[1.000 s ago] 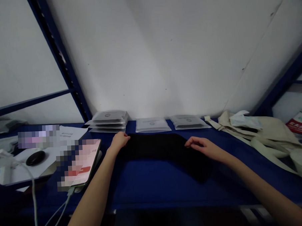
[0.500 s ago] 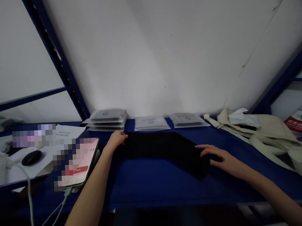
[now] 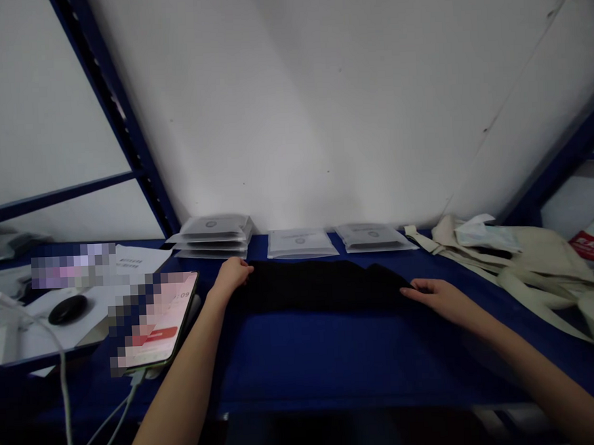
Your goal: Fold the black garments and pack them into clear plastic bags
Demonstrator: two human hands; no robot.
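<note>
A long piece of black cloth (image 3: 319,287) lies stretched sideways across the blue table (image 3: 322,359); its exact kind is too dark to make out. At its left end, my left hand (image 3: 234,275) is closed, pinching the upper corner between thumb and fingers. My right hand (image 3: 434,296) grips the right end, thumb and fingers pressed together on the edge. Behind the cloth, along the wall, are flat packs in frosted plastic bags: a stack (image 3: 213,236) on the left, a middle pack (image 3: 302,242) and a right pack (image 3: 375,237).
Left of my forearm rests a phone (image 3: 161,323) with a white cable (image 3: 130,394) plugged in. Beyond it are a black mouse (image 3: 68,310) and printed papers (image 3: 136,261). A heap of cream fabric straps (image 3: 529,258) lies on the right. The white wall (image 3: 297,117) rises behind.
The cloth's right part, which slanted down toward me, now lies nearly in line with the rest. My right hand has closed on that end. My left hand keeps its pinch.
</note>
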